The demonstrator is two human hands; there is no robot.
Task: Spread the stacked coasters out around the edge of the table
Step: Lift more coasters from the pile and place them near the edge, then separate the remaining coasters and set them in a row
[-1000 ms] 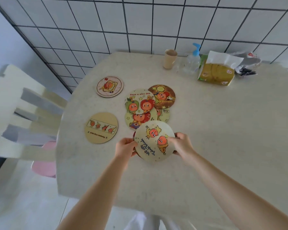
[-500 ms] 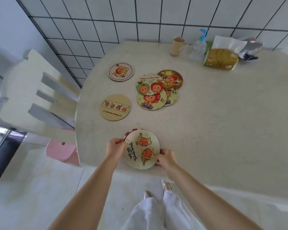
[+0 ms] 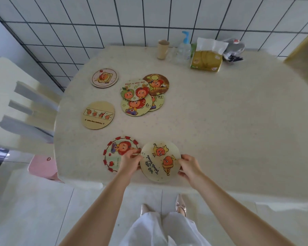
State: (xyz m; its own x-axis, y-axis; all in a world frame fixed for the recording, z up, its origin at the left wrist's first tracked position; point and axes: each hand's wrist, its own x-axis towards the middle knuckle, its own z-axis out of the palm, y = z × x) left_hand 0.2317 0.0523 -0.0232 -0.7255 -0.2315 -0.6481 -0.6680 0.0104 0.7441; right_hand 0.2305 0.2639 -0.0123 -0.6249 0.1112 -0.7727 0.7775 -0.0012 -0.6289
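A pale yellow coaster with two orange figures (image 3: 159,161) lies at the table's near edge, held between my left hand (image 3: 130,161) on its left rim and my right hand (image 3: 189,166) on its right rim. Beside it to the left, a red-bordered coaster (image 3: 116,149) lies flat, partly under my left hand. A tan coaster (image 3: 98,115) and a pink one (image 3: 104,78) lie along the left edge. Several overlapping coasters (image 3: 142,94) remain in a loose pile in the middle.
At the back of the cream table (image 3: 229,125) stand a paper cup (image 3: 163,49), a pump bottle (image 3: 183,47), a tissue pack (image 3: 206,57) and a crumpled bag (image 3: 234,49). A pale slatted chair (image 3: 20,103) and a pink stool (image 3: 43,166) sit left.
Both hands brought two coasters from the pile to the near edge. The yellow one then slid right, uncovering the red-bordered coaster beneath it.
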